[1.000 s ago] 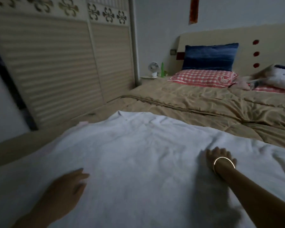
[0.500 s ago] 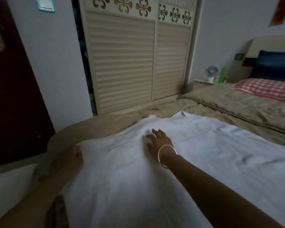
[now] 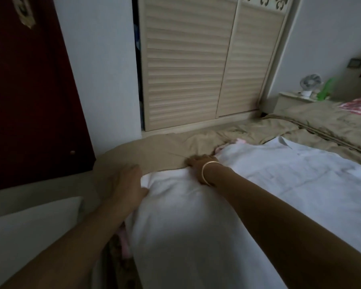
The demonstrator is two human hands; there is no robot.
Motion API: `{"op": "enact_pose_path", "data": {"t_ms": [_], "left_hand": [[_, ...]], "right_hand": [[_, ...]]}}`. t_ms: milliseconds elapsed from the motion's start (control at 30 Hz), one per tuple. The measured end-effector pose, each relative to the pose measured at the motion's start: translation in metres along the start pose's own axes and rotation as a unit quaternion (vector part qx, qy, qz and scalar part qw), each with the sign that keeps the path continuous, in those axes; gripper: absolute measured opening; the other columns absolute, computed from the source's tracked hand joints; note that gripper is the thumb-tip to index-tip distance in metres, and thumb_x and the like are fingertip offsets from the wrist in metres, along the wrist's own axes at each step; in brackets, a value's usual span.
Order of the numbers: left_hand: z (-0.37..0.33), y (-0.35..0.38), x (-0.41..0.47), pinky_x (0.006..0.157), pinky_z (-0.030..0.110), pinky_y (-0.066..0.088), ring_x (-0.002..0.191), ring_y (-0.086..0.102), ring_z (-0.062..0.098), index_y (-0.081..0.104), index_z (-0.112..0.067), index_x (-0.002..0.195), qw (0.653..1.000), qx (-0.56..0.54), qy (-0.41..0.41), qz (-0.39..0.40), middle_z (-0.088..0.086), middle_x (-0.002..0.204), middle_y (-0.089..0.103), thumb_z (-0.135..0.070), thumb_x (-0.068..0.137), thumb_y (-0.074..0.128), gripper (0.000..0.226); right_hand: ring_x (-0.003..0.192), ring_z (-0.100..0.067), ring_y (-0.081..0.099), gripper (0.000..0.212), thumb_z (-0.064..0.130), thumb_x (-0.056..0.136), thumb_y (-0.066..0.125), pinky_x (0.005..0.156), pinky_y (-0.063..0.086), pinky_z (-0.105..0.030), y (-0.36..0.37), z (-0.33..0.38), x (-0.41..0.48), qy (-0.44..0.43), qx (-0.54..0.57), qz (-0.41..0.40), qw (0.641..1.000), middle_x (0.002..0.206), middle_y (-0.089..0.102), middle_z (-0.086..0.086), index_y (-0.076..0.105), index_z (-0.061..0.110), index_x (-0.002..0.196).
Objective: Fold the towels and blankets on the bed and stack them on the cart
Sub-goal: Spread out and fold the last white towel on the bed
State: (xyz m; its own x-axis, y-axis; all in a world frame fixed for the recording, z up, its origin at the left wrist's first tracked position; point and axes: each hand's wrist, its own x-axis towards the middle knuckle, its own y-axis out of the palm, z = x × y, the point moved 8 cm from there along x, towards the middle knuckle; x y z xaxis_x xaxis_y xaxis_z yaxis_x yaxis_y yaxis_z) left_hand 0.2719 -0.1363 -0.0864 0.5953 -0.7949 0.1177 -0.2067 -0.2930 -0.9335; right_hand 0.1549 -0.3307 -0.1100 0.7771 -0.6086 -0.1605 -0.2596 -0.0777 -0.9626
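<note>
A large white blanket (image 3: 248, 205) lies spread over the tan bed cover (image 3: 158, 153), reaching from the near edge to the right. My right hand (image 3: 197, 164), a bangle on its wrist, grips the blanket's far left edge with curled fingers. My left hand (image 3: 126, 184) rests at the blanket's left edge, its fingers stretched over the tan cover and its thumb touching the white cloth. A bit of pink cloth (image 3: 239, 141) peeks out past the far edge, and more pink cloth (image 3: 124, 245) shows under the near left side. No cart is in view.
Another white cloth or pillow (image 3: 29, 236) lies at the lower left. A dark red door (image 3: 29, 90) and a louvred wardrobe (image 3: 196, 63) stand beyond the bed. A nightstand (image 3: 290, 99) with a small fan (image 3: 308, 83) and a checked pillow (image 3: 358, 106) are at the far right.
My view has swung left toward the door. My right hand slid from the middle of the blanket to its far left edge and curled onto it. My left hand moved to the left edge.
</note>
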Motion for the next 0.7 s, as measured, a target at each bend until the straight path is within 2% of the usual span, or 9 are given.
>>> {"op": "enact_pose_path", "data": {"t_ms": [67,167,233,300,400,500,600,700], "left_hand": [[-0.009,-0.009,-0.006,0.076,0.036,0.048,0.093,0.059,0.027,0.047,-0.012,0.119,0.999,0.007,-0.004,-0.046,0.008,0.108,0.060,-0.028,0.087,0.066,0.041],[-0.010,-0.026,-0.020,0.072,0.033,0.045,0.094,0.060,0.025,0.044,-0.016,0.122,0.993,-0.034,-0.013,-0.108,0.006,0.109,0.061,-0.025,0.088,0.066,0.041],[-0.009,-0.037,-0.027,0.075,0.032,0.046,0.097,0.060,0.027,0.047,-0.018,0.117,0.986,-0.096,-0.032,-0.132,0.005,0.111,0.062,-0.026,0.086,0.069,0.040],[-0.017,-0.046,-0.037,0.079,0.032,0.047,0.101,0.059,0.027,0.049,-0.019,0.116,0.974,-0.166,-0.048,-0.143,0.005,0.115,0.062,-0.026,0.084,0.072,0.041],[-0.045,-0.057,-0.066,0.079,0.027,0.041,0.100,0.055,0.021,0.050,-0.021,0.117,0.959,-0.230,-0.038,-0.159,0.000,0.113,0.059,-0.025,0.084,0.072,0.040],[-0.088,-0.060,-0.105,0.078,0.023,0.040,0.098,0.052,0.012,0.052,-0.023,0.118,0.948,-0.287,0.014,-0.134,-0.012,0.104,0.053,-0.025,0.083,0.074,0.041],[-0.149,-0.051,-0.170,0.063,0.010,0.042,0.084,0.061,0.000,0.061,-0.029,0.103,0.928,-0.354,0.096,-0.065,-0.022,0.090,0.061,-0.022,0.076,0.079,0.033],[-0.225,-0.014,-0.272,0.056,0.018,0.048,0.063,0.062,0.004,0.063,-0.028,0.091,0.896,-0.409,0.161,0.062,-0.015,0.078,0.069,-0.014,0.069,0.082,0.033]], "right_hand": [[0.136,-0.028,0.031,0.070,0.022,0.084,0.063,0.112,0.025,-0.041,-0.005,-0.005,-0.003,0.020,-0.066,-0.017,0.997,0.150,0.033,-0.004,0.029,0.030,0.145],[0.137,-0.027,0.025,0.047,0.023,0.096,0.043,0.112,0.021,-0.040,-0.023,-0.015,-0.015,0.083,-0.115,-0.065,0.988,0.144,0.042,-0.005,0.038,0.026,0.142],[0.136,-0.027,0.026,0.040,0.022,0.097,0.039,0.109,0.022,-0.039,-0.032,-0.026,-0.031,0.126,-0.095,-0.090,0.983,0.138,0.049,-0.004,0.045,0.028,0.136],[0.132,-0.027,0.030,0.035,0.024,0.096,0.043,0.104,0.027,-0.037,-0.039,-0.039,-0.052,0.152,-0.057,-0.130,0.978,0.134,0.052,-0.002,0.051,0.027,0.131],[0.127,-0.027,0.036,0.033,0.028,0.095,0.047,0.098,0.032,-0.035,-0.043,-0.073,-0.107,0.221,0.026,-0.198,0.954,0.131,0.053,-0.002,0.053,0.024,0.127],[0.111,-0.024,0.047,0.023,0.025,0.090,0.056,0.086,0.041,-0.034,-0.033,-0.106,-0.184,0.267,0.077,-0.234,0.932,0.114,0.058,-0.001,0.059,0.022,0.113],[0.095,-0.025,0.055,0.015,0.022,0.089,0.058,0.071,0.046,-0.033,-0.011,-0.147,-0.276,0.315,0.139,-0.244,0.907,0.108,0.052,-0.002,0.060,0.021,0.103],[0.093,-0.028,0.057,0.012,0.022,0.088,0.059,0.069,0.045,-0.032,0.019,-0.193,-0.403,0.391,0.179,-0.236,0.872,0.111,0.048,-0.004,0.062,0.025,0.099]]}}
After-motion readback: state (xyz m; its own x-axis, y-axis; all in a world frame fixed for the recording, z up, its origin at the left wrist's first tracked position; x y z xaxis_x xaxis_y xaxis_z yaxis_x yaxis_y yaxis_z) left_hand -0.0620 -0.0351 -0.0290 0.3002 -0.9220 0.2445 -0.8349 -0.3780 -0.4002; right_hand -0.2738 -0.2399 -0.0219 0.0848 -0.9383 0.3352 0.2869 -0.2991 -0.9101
